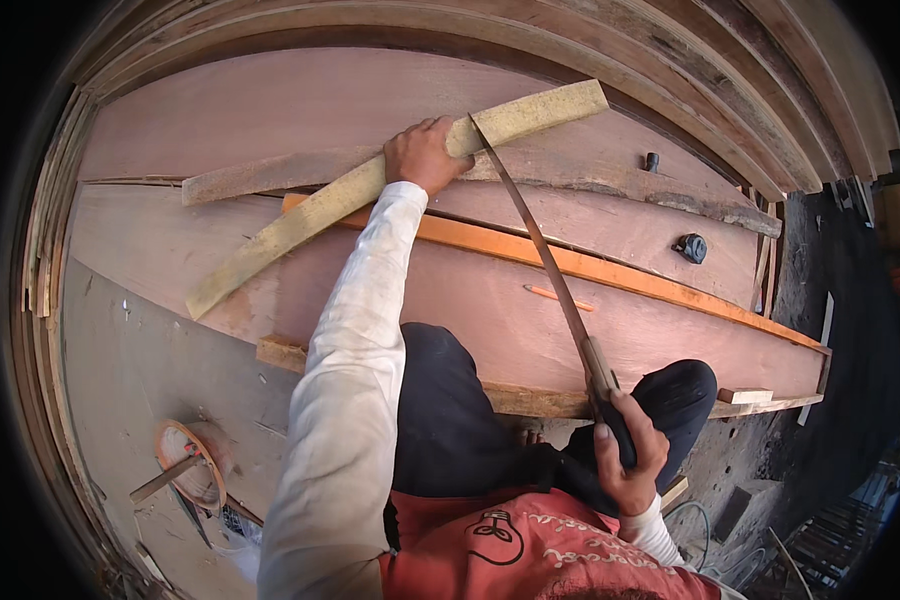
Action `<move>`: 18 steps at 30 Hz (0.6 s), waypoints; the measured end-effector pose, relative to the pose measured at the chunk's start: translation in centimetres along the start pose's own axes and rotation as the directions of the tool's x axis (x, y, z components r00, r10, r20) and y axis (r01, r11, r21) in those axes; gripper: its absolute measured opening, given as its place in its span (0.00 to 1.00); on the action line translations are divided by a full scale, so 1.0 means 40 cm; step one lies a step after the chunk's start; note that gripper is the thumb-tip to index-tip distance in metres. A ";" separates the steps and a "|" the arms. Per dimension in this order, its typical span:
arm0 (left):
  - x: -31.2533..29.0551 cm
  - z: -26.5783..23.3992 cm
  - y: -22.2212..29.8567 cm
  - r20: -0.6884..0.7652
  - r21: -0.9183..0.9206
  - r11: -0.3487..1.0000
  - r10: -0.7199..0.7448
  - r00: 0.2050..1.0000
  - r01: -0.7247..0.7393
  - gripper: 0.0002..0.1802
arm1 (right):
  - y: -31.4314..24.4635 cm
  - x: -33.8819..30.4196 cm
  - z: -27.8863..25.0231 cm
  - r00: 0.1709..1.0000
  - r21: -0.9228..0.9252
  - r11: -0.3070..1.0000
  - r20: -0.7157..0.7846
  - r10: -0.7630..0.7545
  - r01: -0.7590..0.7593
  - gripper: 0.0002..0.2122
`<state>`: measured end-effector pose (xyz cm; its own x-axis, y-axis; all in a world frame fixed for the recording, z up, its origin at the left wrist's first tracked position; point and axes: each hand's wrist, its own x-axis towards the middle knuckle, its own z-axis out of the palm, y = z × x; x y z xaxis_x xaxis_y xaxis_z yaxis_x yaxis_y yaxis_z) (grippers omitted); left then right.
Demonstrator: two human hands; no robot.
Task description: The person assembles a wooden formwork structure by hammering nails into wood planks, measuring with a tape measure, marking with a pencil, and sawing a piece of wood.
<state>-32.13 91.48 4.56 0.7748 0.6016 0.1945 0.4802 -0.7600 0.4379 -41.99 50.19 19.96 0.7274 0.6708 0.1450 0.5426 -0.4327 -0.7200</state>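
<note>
A pale yellowish wooden board (320, 205) lies slantwise over the work surface, its far right end raised over a rough-edged plank (610, 178). My left hand (426, 156) grips this board near its middle, fingers over the far edge. In my right hand (631, 452) is the dark handle of a handsaw (535, 235). Its long blade runs up and away to the left, and the tip meets the board just right of my left hand. Whether the teeth have cut into the wood is too small to tell.
Reddish plywood sheets (360, 290) bear an orange-brown wooden strip (610, 268), a pencil (558, 297) and a round black object (690, 248). A small dark cylinder (651, 161) stands farther back. Lumber (610, 40) is stacked along the far side. An orange-rimmed bucket (192, 465) stands lower left.
</note>
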 end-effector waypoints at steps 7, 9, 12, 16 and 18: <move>-0.012 0.041 -0.049 0.019 -0.053 0.998 -0.031 0.999 0.032 0.29 | 0.038 0.331 0.225 0.999 0.150 0.988 -0.009 0.046 -0.044 0.17; -0.026 0.007 -0.058 0.022 -0.031 0.999 -0.031 0.999 0.032 0.29 | 0.042 0.110 0.122 1.000 0.018 0.999 0.004 -0.029 0.029 0.20; -0.002 0.036 -0.004 -0.010 0.014 1.000 -0.005 1.000 0.005 0.33 | 0.010 -0.036 -0.015 0.999 -0.017 0.999 0.029 -0.037 0.038 0.22; -0.017 0.039 -0.023 -0.012 0.005 1.000 0.010 1.000 -0.010 0.35 | 0.079 0.309 0.200 0.999 0.093 0.996 -0.036 0.014 -0.010 0.18; 0.001 0.061 -0.022 -0.051 -0.032 0.999 0.018 0.999 -0.019 0.32 | 0.079 0.470 0.261 0.990 0.142 0.985 -0.106 -0.087 0.102 0.17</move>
<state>-31.53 91.60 2.05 0.7613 0.5998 0.2465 0.4518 -0.7633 0.4619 -31.00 67.71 13.35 0.7178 0.6381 0.2787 0.5488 -0.2720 -0.7905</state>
